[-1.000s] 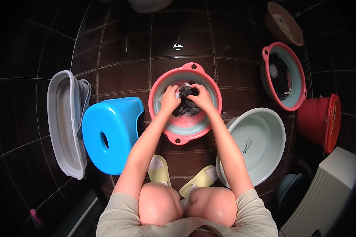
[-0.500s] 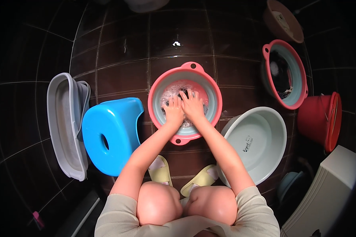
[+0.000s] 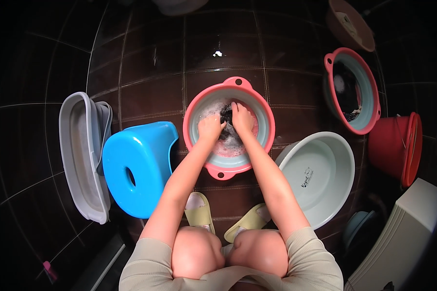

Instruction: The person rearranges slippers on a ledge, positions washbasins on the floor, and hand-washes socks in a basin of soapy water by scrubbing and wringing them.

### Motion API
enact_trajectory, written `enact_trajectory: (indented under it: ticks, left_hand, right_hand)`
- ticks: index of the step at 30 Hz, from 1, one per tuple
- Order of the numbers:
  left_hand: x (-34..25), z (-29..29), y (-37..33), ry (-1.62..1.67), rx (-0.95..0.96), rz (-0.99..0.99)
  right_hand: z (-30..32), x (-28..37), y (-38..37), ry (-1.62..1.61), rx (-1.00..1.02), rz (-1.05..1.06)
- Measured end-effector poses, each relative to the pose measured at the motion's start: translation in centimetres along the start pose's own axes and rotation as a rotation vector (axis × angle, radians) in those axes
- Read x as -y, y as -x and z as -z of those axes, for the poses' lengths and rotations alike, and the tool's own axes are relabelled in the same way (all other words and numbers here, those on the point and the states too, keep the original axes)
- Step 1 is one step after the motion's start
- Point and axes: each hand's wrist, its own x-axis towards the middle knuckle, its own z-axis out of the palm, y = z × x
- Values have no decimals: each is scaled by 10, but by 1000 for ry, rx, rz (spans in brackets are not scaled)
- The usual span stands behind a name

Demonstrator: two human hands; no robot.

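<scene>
In front of my feet stands a round basin with a pink rim and a grey-blue wall [image 3: 264, 127], holding soapy water [image 3: 229, 149]. A wet black cloth [image 3: 226, 115] lies partly in the suds, and its lower part is hidden. My left hand [image 3: 210, 127] is curled at the cloth's left side, with its fingertips on the dark fabric. On the other side my right hand [image 3: 243, 119] has its fingers and thumb closed on the cloth. Both forearms reach in over the near rim.
A blue stool [image 3: 131, 169] and a long grey tub [image 3: 74, 160] stand at the left. On the right are a pale green basin [image 3: 325, 165], another pink-rimmed basin [image 3: 377, 102] with dark contents, a red bucket [image 3: 388, 145] and a brown basin [image 3: 359, 41]. Brown tiles [image 3: 218, 34] cover the floor.
My hands, spread flat and side by side over the suds before, have moved apart and curled their fingers onto the black cloth. More of the cloth shows between them.
</scene>
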Motion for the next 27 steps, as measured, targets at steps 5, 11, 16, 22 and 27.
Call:
enact_trajectory:
  ticks: [5, 11, 16, 22, 27]
  left_hand:
    - [-9, 25, 18, 183, -57, 132]
    - [-21, 42, 42, 264, -244, 73]
    - [-22, 46, 42, 541, -370, 4]
    - [-34, 47, 60, 840, -325, -153]
    - [-34, 31, 73, 1212, -6, -28]
  right_hand:
    - [13, -19, 13, -987, 60, -44]
    - [43, -6, 43, -1110, 42, -131]
    - [60, 4, 57, -1059, 40, -4]
    - [72, 3, 81, -1192, 149, 0]
    - [91, 4, 106, -1186, 218, -200]
